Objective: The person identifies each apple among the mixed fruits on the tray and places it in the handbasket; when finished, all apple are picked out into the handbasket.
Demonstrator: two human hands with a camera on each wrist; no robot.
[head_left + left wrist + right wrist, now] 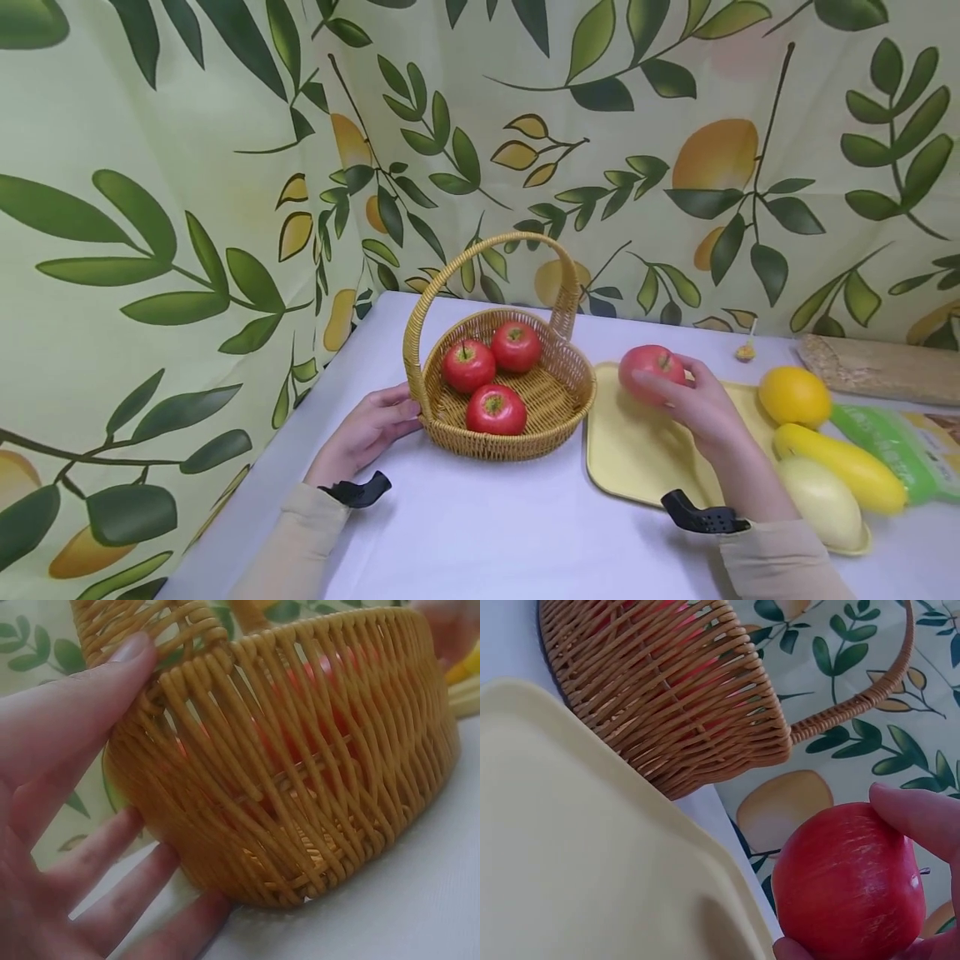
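A wicker basket (pixel 480 442) with a tall arched handle stands on the table and holds three red apples (pixel 496 409). At its left end my left hand (pixel 375 427) grips the basket near the handle's base; the left wrist view shows the thumb (pixel 97 697) against the wicker and other fingers along the side. My right hand (pixel 701 404) holds another red apple (pixel 847 885) between thumb and fingers, above the left part of a pale yellow tray (pixel 637 467). That apple is apart from the basket, to its right.
On the tray's right side lie an orange (pixel 795 396), a long yellow fruit or vegetable (pixel 840 467) and a pale yellow-green rounded fruit (pixel 821 504). Beyond are a green plastic package (pixel 885 442) and a brown package (pixel 877 367). A leaf-patterned cloth (pixel 600 167) hangs behind the table.
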